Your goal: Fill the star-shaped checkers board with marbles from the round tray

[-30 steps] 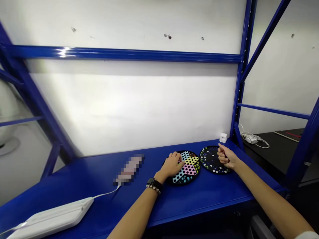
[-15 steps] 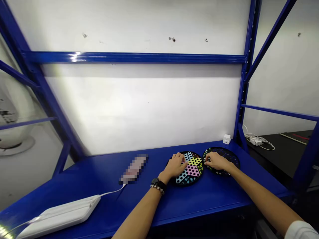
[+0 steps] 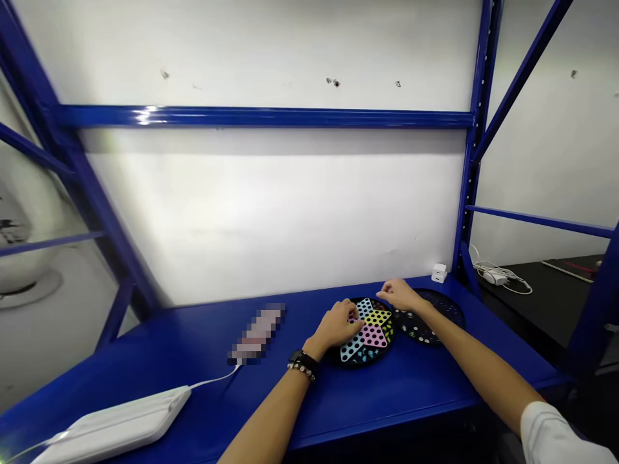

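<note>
A round Chinese checkers board point(image 3: 373, 334) lies on the blue table, its star in pale blue, yellow and pink full of dark holes. Coloured pieces show around the star under its rim. My left hand point(image 3: 340, 324) rests on the left side of this board, fingers bent, thumb apart from them. To the right is a dark round tray point(image 3: 442, 308) with small pale and green pieces along its near edge. Over the gap between board and tray hangs my right hand point(image 3: 399, 294), thumb and fingers pinched together; whatever lies between the fingertips is too small to make out.
A blurred-out phone-like object point(image 3: 258, 332) lies left of the board, joined by a cable to a white flat case point(image 3: 116, 425). White charger blocks point(image 3: 439, 273) stand at the back right. Blue rack posts point(image 3: 468, 193) rise at the table's sides, before a white wall.
My right hand has lifted from the dark tray and moved left and away from me, toward the checkers board's far right edge. My left hand stays in place on the board.
</note>
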Action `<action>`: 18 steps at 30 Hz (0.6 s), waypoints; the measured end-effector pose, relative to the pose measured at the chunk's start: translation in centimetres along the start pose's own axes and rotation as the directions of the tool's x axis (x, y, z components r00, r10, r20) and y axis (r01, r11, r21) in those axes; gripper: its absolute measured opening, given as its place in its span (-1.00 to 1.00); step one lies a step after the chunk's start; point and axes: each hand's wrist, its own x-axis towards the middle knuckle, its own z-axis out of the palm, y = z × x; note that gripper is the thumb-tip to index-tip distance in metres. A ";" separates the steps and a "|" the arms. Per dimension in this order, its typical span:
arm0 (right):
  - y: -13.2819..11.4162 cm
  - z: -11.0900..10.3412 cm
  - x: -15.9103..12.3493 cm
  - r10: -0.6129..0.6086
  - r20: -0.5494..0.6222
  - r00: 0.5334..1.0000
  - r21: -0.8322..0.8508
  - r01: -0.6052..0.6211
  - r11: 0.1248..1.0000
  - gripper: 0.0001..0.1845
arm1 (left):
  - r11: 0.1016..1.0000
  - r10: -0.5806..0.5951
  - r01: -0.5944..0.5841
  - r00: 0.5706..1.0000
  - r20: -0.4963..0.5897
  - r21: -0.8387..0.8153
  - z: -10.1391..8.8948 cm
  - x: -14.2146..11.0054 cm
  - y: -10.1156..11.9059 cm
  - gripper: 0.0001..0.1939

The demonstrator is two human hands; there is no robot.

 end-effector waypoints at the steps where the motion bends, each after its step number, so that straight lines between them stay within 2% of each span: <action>1: -0.8 0.6 1.0 -0.008 0.011 1.000 -0.028 0.009 1.000 -0.67 | 1.000 0.002 -0.002 1.000 -0.006 -0.003 -0.1 0.0 -0.1 -0.82; 5: -3.4 3.7 4.0 -0.030 0.117 0.993 -0.169 0.050 0.984 -0.74 | 1.000 -0.011 0.010 0.999 -0.050 -0.018 0.0 0.1 -0.2 -0.85; 8: -4.3 5.6 4.7 -0.011 0.197 0.980 -0.257 0.063 0.964 -0.80 | 0.999 -0.044 0.044 0.988 -0.147 0.001 -0.1 0.2 0.0 -0.87; 13: -5.1 6.6 4.9 -0.030 0.119 0.992 -0.315 0.067 0.947 -0.71 | 0.994 -0.102 0.106 0.931 -0.349 -0.008 -0.8 0.2 0.4 -0.81; 18: -6.4 7.4 5.6 -0.138 0.137 0.981 -0.353 0.178 0.918 -0.73 | 0.994 -0.102 0.077 0.907 -0.409 -0.078 -1.0 0.1 0.3 -0.80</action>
